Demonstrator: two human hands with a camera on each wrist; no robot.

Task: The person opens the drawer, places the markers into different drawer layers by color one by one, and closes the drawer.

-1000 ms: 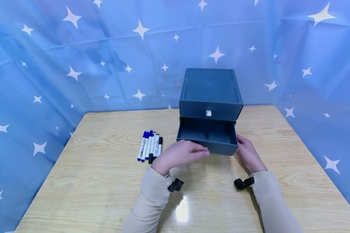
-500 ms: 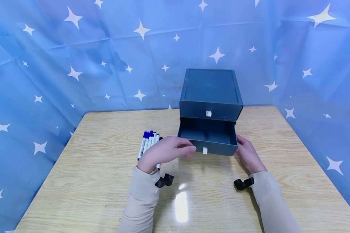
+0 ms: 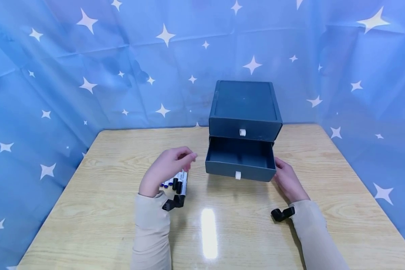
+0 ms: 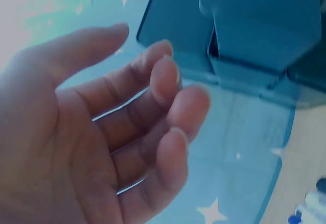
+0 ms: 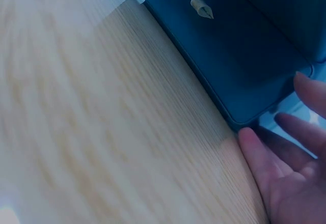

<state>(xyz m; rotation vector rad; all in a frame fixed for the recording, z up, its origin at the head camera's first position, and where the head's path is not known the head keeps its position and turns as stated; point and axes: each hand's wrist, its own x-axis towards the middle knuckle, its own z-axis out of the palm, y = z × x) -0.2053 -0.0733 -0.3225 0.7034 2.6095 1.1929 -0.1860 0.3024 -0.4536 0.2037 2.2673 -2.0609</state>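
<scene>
My left hand (image 3: 167, 167) hovers above a row of whiteboard markers (image 3: 184, 183) and covers their upper parts in the head view. Its fingers bend loosely, and the left wrist view shows nothing held in the palm (image 4: 66, 147). The pulled-out lower drawer (image 3: 219, 169) of a dark blue two-drawer cabinet (image 3: 244, 101) shows a bare inside. At that drawer's front right corner rests my right hand (image 3: 288, 182). In the right wrist view its fingers (image 5: 254, 147) are extended and touch the drawer's edge without gripping it.
The upper drawer (image 3: 222, 127) is closed and has a white knob (image 3: 242, 132). Another white knob (image 3: 237, 175) sits on the lower drawer. All stands on a wooden table (image 3: 87, 210), with a blue star-patterned cloth (image 3: 121, 37) behind and along both sides.
My left hand has left the lower drawer's knob and moved left to above the markers. The lower drawer stays pulled out. My right hand has kept its place beside it.
</scene>
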